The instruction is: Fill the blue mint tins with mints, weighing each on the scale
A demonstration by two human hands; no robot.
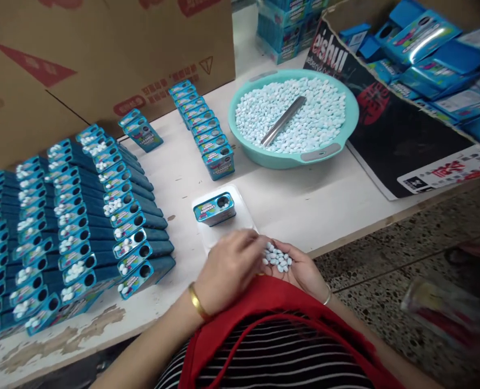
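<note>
My right hand (pixel 307 278) is cupped, palm up, around a small heap of pale blue and white candies (pixel 278 257) near the table's front edge. Over that palm comes my left hand (pixel 230 265), its fingers curled together, fingertips blurred at the candies; whether it pinches any I cannot tell. Just beyond my left hand, a blue candy tin (pixel 214 209) stands upright on a white square platform (pixel 240 202). Its round hole faces up and shows a few candies inside.
Rows of blue tins (pixel 118 216), many topped with candies, fill the left side. A shorter row (pixel 207 129) stands mid-table. A turquoise basin (pixel 264 159) holds loose candies and a metal scoop (pixel 284 121). A cardboard box (pixel 357 113) of tins lies right; a large carton (pixel 142 48) stands behind.
</note>
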